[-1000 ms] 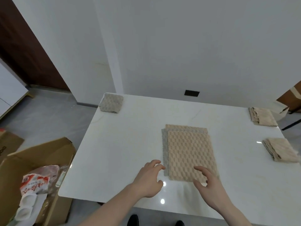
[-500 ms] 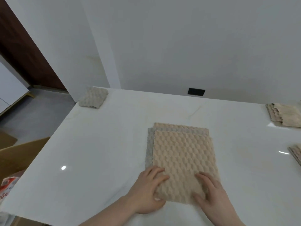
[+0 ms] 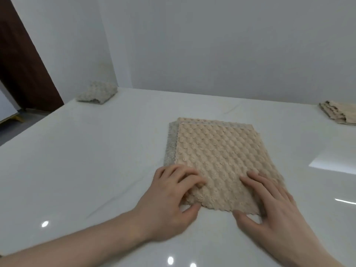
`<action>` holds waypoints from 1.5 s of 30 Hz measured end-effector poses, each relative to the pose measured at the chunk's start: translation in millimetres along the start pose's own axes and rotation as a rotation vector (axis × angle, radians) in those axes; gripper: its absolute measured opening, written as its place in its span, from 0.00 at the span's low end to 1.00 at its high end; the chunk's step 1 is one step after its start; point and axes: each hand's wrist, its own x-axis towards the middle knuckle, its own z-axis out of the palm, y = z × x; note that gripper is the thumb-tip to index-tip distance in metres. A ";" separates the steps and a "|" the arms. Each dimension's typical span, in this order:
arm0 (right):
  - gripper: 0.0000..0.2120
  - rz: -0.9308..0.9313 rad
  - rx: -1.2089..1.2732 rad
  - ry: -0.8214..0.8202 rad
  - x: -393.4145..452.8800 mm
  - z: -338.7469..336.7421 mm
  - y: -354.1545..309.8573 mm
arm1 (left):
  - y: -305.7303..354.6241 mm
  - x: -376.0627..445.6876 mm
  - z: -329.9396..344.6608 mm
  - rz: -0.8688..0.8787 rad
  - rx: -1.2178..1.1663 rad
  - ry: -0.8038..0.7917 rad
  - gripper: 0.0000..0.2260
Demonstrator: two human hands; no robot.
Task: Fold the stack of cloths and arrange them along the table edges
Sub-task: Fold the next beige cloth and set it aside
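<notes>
So the stack of cloths [image 3: 221,160] is sitting flat in the middle of the white table [image 3: 86,160], beige one on top, a grey one peeking out along its left side and another beige edge showing at the back. These look like that soft bobbly microfibre stuff, so I'd guess light, floppy and a bit grabby against each other (meaning the layer underneath may want to come along for the ride). Best place to take the top one is the two near corners, and that's where I am. My left hand [image 3: 169,201] has its fingers curled over the near-left corner with the thumb tucked at the edge, pinching it. My right hand [image 3: 269,205] lies on the near-right corner, fingers fairly straight on top and thumb at the front edge; can't tell if that thumb is under the cloth.

Two folded ones already sit out at the edges: a grey folded cloth [image 3: 97,92] far left, a beige folded cloth [image 3: 339,112] far right.
</notes>
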 end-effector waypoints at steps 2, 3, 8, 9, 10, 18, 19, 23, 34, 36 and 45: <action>0.34 -0.014 -0.006 -0.002 -1.5 -1.5 -1.6 | -0.1 -2.5 3.2 -0.039 -0.004 0.076 0.14; 0.33 -0.020 -0.001 0.008 -2.1 -2.9 -2.5 | 0.0 -3.8 4.6 -0.064 -0.007 0.106 0.12; 0.25 -0.019 0.059 0.056 -10.6 -9.3 -5.9 | 6.2 -9.7 0.3 -0.125 -0.059 0.170 0.07; 0.24 -0.015 0.072 0.074 -12.9 -11.2 -6.5 | 8.4 -10.4 -1.9 -0.131 -0.065 0.181 0.07; 0.24 -0.011 0.082 0.087 -15.8 -13.3 -8.0 | 10.6 -11.0 -3.8 -0.139 -0.071 0.192 0.07; 0.12 0.048 0.139 0.113 -20.7 -19.4 -12.4 | 29.9 9.2 -26.5 -0.177 -0.066 0.242 0.07; 0.08 0.059 0.132 0.134 -18.2 -22.3 -12.9 | 32.4 17.1 -32.3 -0.169 -0.087 0.241 0.07; 0.05 0.064 0.132 0.263 6.7 -47.5 -16.5 | 43.0 49.4 -59.5 -0.211 -0.211 0.150 0.06; 0.08 -0.005 0.162 0.556 89.8 -191.7 -81.9 | 73.6 121.2 -176.6 -0.185 -0.176 0.312 0.05; 0.08 -0.019 0.200 0.587 89.9 -215.6 -96.1 | 80.2 126.5 -202.4 -0.161 -0.172 0.399 0.09; 0.14 -0.078 0.428 0.255 59.1 -268.3 -133.8 | 99.8 94.3 -293.6 -0.158 -0.102 0.336 0.19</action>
